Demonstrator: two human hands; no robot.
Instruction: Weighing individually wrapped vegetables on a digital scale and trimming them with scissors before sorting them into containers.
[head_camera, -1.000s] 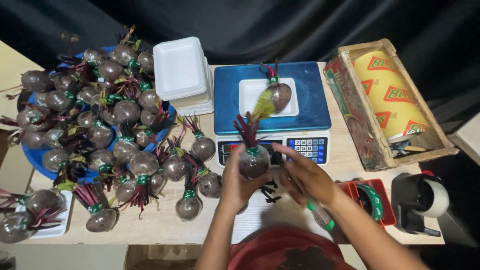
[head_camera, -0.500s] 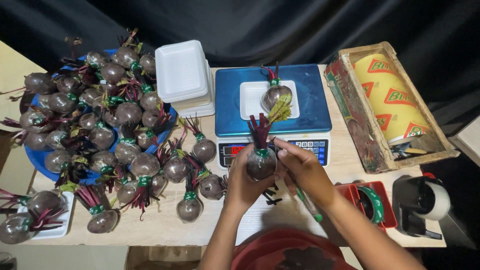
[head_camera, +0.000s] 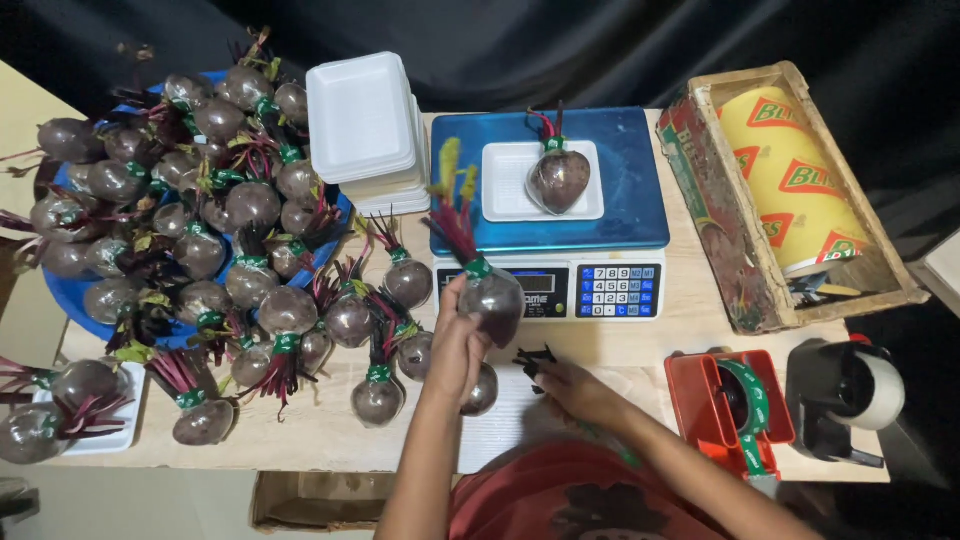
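My left hand (head_camera: 455, 345) holds a plastic-wrapped beetroot (head_camera: 492, 298) with red stalks and a green tape band, lifted in front of the scale's keypad. My right hand (head_camera: 572, 385) rests low on the table beside small dark scraps (head_camera: 535, 358) and a white sheet (head_camera: 505, 420); its fingers are curled there, and whether they pinch anything is unclear. On the blue digital scale (head_camera: 630, 190) sits a white foam tray (head_camera: 500, 195) carrying another wrapped beetroot (head_camera: 558, 178).
A big heap of wrapped beetroots (head_camera: 200, 220) fills a blue basin (head_camera: 70, 310) at left. Stacked white foam trays (head_camera: 362, 125) stand behind. A wooden box with a cling-film roll (head_camera: 790, 180) is at right, with a red tape dispenser (head_camera: 735, 400) and a black one (head_camera: 845, 395).
My right hand has let go of the beetroot and dropped to the table near the dark scraps. My left hand now holds the beetroot alone, tilted left.
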